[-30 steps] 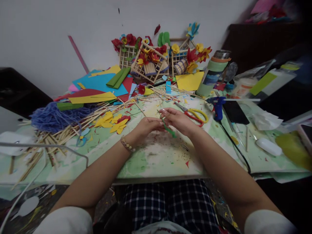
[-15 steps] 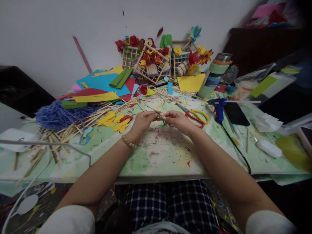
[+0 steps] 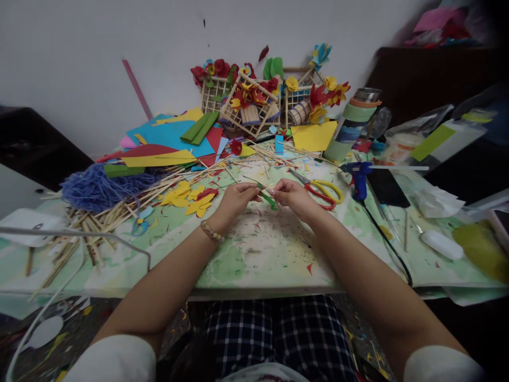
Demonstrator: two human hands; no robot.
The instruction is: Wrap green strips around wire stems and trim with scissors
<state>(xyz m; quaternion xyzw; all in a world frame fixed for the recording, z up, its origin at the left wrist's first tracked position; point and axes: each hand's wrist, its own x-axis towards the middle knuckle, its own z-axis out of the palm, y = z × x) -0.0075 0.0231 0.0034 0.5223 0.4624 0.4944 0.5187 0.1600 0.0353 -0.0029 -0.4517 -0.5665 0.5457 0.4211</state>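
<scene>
Over the middle of the table, my left hand (image 3: 237,200) and my right hand (image 3: 293,197) work close together, fingertips pinched. Between them is a narrow green paper strip (image 3: 270,201), its loose end hanging below the fingers. A thin dark stem (image 3: 249,180) sticks out up and left from my left fingertips, with green around it near the pinch. My right fingers are closed by the other end of this piece; fingers partly hide what they grip. Yellow paper petals (image 3: 201,205) lie left of my left hand. Scissors (image 3: 324,192) with red and yellow handles lie beyond my right hand.
A blue glue gun (image 3: 360,178) stands at right, its cord running to the table edge, beside a black phone (image 3: 387,188) and a green bottle (image 3: 352,124). Wooden sticks (image 3: 93,225) and blue yarn (image 3: 105,187) lie left. Stick frames with paper flowers (image 3: 250,103) stand behind.
The green strip's loose end now hangs longer and slants down to the right. My right hand has moved slightly away from my left. The whole view has shifted a little.
</scene>
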